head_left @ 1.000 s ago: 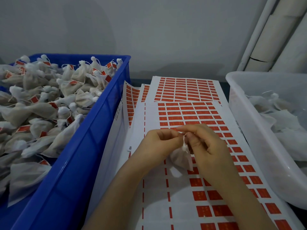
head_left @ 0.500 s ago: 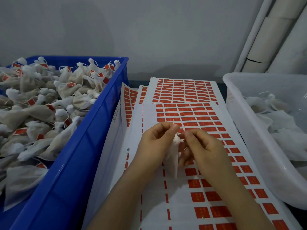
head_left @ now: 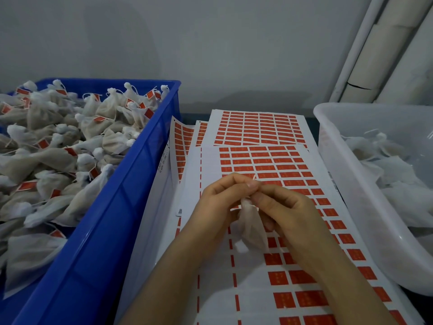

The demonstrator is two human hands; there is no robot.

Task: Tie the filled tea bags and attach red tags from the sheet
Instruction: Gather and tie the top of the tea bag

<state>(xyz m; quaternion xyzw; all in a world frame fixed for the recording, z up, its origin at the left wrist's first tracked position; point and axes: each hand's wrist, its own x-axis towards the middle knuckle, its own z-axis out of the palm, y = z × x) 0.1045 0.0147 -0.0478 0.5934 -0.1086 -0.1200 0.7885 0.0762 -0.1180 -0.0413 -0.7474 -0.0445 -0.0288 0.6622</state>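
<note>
Two hands meet over the near middle of the scene: the left hand (head_left: 216,202) and the right hand (head_left: 284,213) both pinch the gathered neck of a small white mesh tea bag (head_left: 251,227), which hangs between them just above the white sheet of red rectangular tags (head_left: 293,273). The tying appears to be in hand; it is judged that the string should be kept taut and the neck bunched tightly so no filling escapes, before a tag is peeled. More tag sheets (head_left: 255,127) are fanned out farther back on the worktop. A blue plastic crate (head_left: 112,219) of tied, tagged bags stands at the left, a translucent white tub (head_left: 346,184) of bags at the right. A plain grey wall (head_left: 210,43) and pale pipes (head_left: 384,50) lie beyond.
</note>
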